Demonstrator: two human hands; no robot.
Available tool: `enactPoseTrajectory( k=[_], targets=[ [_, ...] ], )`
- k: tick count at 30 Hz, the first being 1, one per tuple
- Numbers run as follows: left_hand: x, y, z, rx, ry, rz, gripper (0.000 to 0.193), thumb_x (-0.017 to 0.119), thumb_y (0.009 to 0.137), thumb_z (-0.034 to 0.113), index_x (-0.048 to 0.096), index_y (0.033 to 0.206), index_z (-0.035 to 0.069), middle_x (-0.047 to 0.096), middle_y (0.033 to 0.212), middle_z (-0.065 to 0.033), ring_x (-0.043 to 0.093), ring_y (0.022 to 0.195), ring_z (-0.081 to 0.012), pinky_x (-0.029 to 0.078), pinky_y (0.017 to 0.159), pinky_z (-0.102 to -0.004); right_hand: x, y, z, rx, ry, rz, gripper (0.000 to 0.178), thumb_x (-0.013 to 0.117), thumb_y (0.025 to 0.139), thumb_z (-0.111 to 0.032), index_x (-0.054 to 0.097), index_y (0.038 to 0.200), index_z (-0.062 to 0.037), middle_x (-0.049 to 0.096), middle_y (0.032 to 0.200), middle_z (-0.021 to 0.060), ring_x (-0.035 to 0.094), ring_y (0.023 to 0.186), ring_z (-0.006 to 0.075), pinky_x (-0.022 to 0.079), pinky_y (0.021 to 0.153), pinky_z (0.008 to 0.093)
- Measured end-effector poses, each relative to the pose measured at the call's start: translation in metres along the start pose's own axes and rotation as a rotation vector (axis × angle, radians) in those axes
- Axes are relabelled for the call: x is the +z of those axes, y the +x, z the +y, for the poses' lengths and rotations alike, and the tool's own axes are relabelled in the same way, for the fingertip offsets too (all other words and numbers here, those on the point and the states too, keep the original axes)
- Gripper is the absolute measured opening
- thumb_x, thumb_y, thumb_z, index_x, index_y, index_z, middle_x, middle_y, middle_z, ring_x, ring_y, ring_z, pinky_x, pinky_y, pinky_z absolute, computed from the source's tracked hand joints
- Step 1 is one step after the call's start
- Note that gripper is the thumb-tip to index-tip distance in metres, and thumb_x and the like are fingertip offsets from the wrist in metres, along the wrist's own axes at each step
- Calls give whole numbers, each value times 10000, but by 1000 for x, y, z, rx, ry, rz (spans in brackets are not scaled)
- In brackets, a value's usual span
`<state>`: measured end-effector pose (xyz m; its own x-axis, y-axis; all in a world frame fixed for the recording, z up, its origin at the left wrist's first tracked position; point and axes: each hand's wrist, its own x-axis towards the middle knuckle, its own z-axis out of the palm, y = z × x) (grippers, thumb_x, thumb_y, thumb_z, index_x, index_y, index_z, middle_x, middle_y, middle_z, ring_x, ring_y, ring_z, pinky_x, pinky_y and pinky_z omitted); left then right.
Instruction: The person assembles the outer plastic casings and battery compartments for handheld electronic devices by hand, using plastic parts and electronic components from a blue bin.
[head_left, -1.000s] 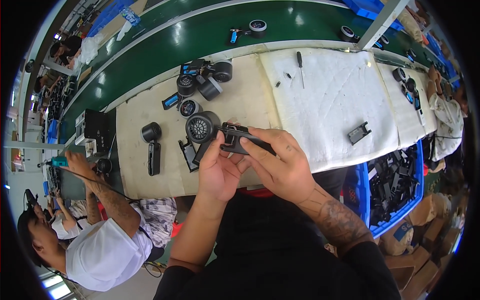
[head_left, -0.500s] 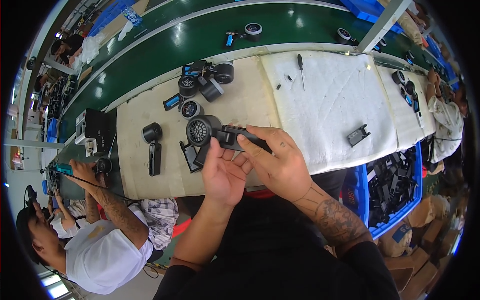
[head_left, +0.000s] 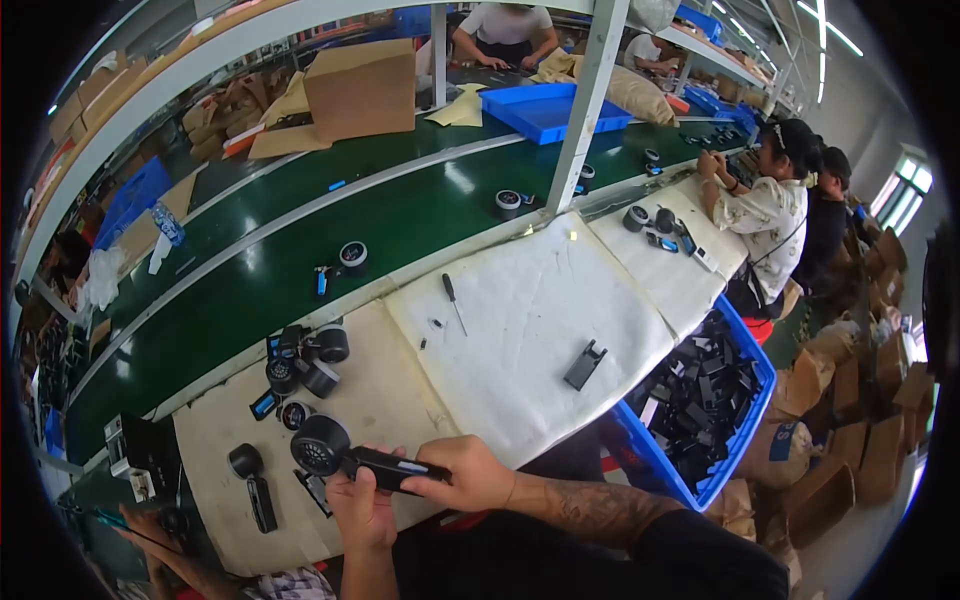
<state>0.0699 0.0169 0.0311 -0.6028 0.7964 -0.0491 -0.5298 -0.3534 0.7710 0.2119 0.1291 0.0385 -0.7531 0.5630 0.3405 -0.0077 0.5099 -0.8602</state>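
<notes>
To the right of the screwdriver point(head_left: 453, 303), a broad pass is left open across the bench point(head_left: 530, 290), interrupted on the near side by a black bracket point(head_left: 585, 365). Between the screwdriver and the right hand point(head_left: 472, 475), bare bench can be crossed. To the screwdriver's left, small dark parts point(head_left: 436, 323) must be avoided, then piled fans point(head_left: 320, 379). Beyond it, rightward, the way is barred by a white post point(head_left: 586, 120).
</notes>
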Motion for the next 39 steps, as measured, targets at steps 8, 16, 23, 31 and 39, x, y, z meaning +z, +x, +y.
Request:
enactPoseTrajectory(
  k=[8,16,23,31,39],
  targets=[
    [11,34,1,-30,61,118,198,694,975,162,595,1037,2,667,880,-105,694,844,-237,614,813,-405,24,-5,6,198,109,-158,347,747,930,-316,652,803,-7,622,657,113,588,557,217,455,544,355],
    [-14,8,-5,-76,105,168,336,603,1045,249,556,1208,-41,661,1086,-153,696,923,-253,618,871,-414,52,-19,15,385,267,-132,365,705,957,-389,695,946,-24,629,680,120,567,584,216,471,589,373],
    [-39,21,-6,-91,-66,61,472,516,1077,361,484,1405,23,634,1269,-106,635,1179,-313,507,1058,-518,44,13,2,154,13,4,337,780,891,-352,714,992,-37,683,768,184,694,677,354,530,600,397],
    [-27,57,18,-13,-327,-105,457,578,1042,402,526,1342,62,662,1199,-101,678,1095,-267,535,1008,-483,31,64,-15,-115,-83,2,339,854,800,-269,616,735,-37,568,622,106,570,516,285,450,494,362],
    [-41,53,30,14,-330,22,465,546,1053,441,546,1320,60,652,1192,-74,651,1101,-215,536,1014,-405,68,71,-17,-108,-87,-5,352,855,810,-267,603,732,-34,579,628,104,566,513,245,449,502,343]
  ],
)
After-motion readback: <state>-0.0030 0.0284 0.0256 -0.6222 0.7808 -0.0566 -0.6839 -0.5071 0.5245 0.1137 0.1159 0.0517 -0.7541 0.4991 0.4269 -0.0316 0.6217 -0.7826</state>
